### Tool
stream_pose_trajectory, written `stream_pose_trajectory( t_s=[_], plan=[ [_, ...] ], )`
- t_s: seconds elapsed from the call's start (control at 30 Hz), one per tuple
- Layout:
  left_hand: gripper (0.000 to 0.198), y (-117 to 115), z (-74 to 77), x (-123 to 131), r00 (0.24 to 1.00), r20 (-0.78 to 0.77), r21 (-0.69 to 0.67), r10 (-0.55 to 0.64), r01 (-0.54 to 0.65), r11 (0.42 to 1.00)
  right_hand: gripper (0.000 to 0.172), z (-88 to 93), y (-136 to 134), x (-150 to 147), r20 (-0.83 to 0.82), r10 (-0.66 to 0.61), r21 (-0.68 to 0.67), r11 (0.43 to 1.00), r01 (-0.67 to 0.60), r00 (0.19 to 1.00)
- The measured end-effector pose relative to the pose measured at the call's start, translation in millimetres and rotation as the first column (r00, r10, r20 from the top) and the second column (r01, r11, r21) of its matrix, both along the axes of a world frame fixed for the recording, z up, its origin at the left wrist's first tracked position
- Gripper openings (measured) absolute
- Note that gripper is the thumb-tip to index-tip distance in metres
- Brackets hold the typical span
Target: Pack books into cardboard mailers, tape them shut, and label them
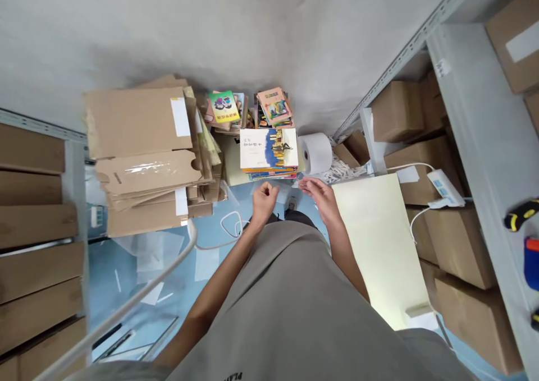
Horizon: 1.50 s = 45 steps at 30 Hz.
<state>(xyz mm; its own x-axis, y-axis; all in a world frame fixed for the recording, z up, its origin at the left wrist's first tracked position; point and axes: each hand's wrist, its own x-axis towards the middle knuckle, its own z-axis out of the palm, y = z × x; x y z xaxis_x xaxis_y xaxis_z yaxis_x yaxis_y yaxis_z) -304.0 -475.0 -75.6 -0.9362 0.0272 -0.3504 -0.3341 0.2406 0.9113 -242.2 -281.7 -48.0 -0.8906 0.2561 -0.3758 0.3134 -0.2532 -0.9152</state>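
Note:
I look straight down over my grey shirt. My left hand (264, 197) is curled into a loose fist just below a stack of colourful books (269, 155); whether it holds anything I cannot make out. My right hand (319, 193) reaches forward beside it, fingers pinched together near the stack's lower right corner, seemingly on a thin clear or white sheet too small to name. A white paper roll (315, 152) lies just right of the books.
Flattened cardboard boxes (143, 156) pile up at the left. More books (248, 109) stand against the wall behind. A pale yellow board (379, 241) lies at the right, with a shelf of cartons (421, 139) and a power strip (444, 187). A white cable (229, 226) lies on the blue floor.

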Motion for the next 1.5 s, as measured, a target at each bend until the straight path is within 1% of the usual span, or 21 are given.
stream_pose_trajectory(
  t_s=[0.1, 0.27, 0.33, 0.4, 0.47, 0.57, 0.63, 0.73, 0.8, 0.83, 0.9, 0.97, 1.0, 1.07, 1.13, 1.2, 1.33, 1.37, 1.43, 1.47, 1.5],
  plan=[
    [0.034, 3, -11.4, -25, 0.989, 0.036, -0.02, 0.144, -0.143, 0.989, 0.059, -11.9, 19, -35, 0.017, 0.079, 0.023, 0.997, -0.08, 0.997],
    [0.032, -3, -22.8, -52, 0.959, 0.109, -0.026, 0.262, -0.261, 0.965, 0.06, -37.4, 39, -84, 0.031, 0.163, 0.031, 0.986, -0.164, 0.986],
    [0.035, -6, -28.2, -60, 0.941, 0.135, -0.033, 0.309, -0.308, 0.951, 0.059, -49.9, 45, -104, 0.04, 0.165, 0.053, 0.985, -0.167, 0.986],
    [0.034, -8, -35.3, -67, 0.928, 0.128, -0.058, 0.351, -0.346, 0.936, 0.059, -64.5, 51, -123, 0.052, 0.151, 0.098, 0.983, -0.155, 0.987],
    [0.029, -12, -43.2, -75, 0.916, 0.097, -0.087, 0.39, -0.383, 0.92, 0.058, -79.8, 55, -140, 0.07, 0.132, 0.161, 0.977, -0.142, 0.989],
    [0.013, -22, -54.5, -88, 0.898, 0.053, -0.119, 0.437, -0.429, 0.896, 0.054, -98.9, 58, -160, 0.099, 0.106, 0.269, 0.955, -0.129, 0.989],
    [0.015, -31, -61.0, -99, 0.898, 0.031, -0.131, 0.439, -0.432, 0.892, 0.049, -105.6, 56, -169, 0.11, 0.094, 0.333, 0.934, -0.126, 0.989],
    [0.021, -41, -68.9, -122, 0.921, 0.034, -0.141, 0.389, -0.381, 0.914, 0.046, -104.8, 49, -185, 0.111, 0.081, 0.429, 0.895, -0.121, 0.99],
    [0.023, -45, -72.7, -141, 0.944, 0.039, -0.142, 0.329, -0.32, 0.937, 0.049, -99.2, 41, -204, 0.087, 0.083, 0.527, 0.842, -0.117, 0.993],
    [0.024, -46, -73.9, -150, 0.955, 0.032, -0.145, 0.295, -0.288, 0.947, 0.051, -96.1, 36, -217, 0.065, 0.094, 0.591, 0.798, -0.114, 0.993],
    [0.024, -46, -75.1, -168, 0.974, -0.012, -0.164, 0.225, -0.224, 0.961, 0.056, -91.3, 22, -248, 0.033, 0.135, 0.72, 0.684, -0.117, 0.99],
    [0.025, -46, -75.0, -181, 0.985, -0.064, -0.202, 0.159, -0.169, 0.965, 0.064, -89.7, 6, -280, 0.059, 0.168, 0.809, 0.569, -0.146, 0.984],
    [0.025, -46, -74.7, -186, 0.989, -0.078, -0.219, 0.129, -0.143, 0.965, 0.07, -90.2, -3, -295, 0.094, 0.158, 0.835, 0.526, -0.164, 0.983],
    [0.026, -48, -74.3, -194, 0.994, -0.078, -0.235, 0.079, -0.096, 0.967, 0.081, -92.4, -19, -319, 0.17, 0.089, 0.862, 0.469, -0.192, 0.981],
    [0.027, -50, -74.7, -200, 0.997, -0.059, -0.225, 0.055, -0.067, 0.972, 0.089, -94.6, -31, -334, 0.213, 0.001, 0.879, 0.436, -0.192, 0.977],
    [0.027, -52, -75.4, -206, 0.998, -0.04, -0.208, 0.044, -0.051, 0.977, 0.093, -95.2, -36, -341, 0.236, -0.07, 0.887, 0.424, -0.185, 0.969],
    [0.026, -59, -74.3, -215, 1.0, -0.011, -0.18, 0.013, -0.015, 0.984, 0.087, -89.1, -31, -341, 0.311, -0.158, 0.865, 0.455, -0.211, 0.937],
    [0.026, -60, -73.0, -216, 1.0, -0.013, -0.176, 0.005, -0.007, 0.984, 0.086, -86.4, -28, -339, 0.317, -0.175, 0.867, 0.453, -0.209, 0.932],
    [0.027, -62, -69.3, -217, 0.999, -0.033, -0.172, -0.01, 0.004, 0.985, 0.086, -80.3, -23, -333, 0.274, -0.21, 0.886, 0.434, -0.161, 0.938],
    [0.027, -62, -67.1, -216, 0.999, -0.049, -0.17, -0.017, 0.009, 0.985, 0.084, -77.2, -20, -329, 0.235, -0.226, 0.893, 0.435, -0.118, 0.945],
    [0.027, -61, -64.7, -215, 0.998, -0.065, -0.164, -0.025, 0.014, 0.986, 0.081, -74.1, -17, -323, 0.197, -0.24, 0.887, 0.456, -0.068, 0.951]
  ],
)
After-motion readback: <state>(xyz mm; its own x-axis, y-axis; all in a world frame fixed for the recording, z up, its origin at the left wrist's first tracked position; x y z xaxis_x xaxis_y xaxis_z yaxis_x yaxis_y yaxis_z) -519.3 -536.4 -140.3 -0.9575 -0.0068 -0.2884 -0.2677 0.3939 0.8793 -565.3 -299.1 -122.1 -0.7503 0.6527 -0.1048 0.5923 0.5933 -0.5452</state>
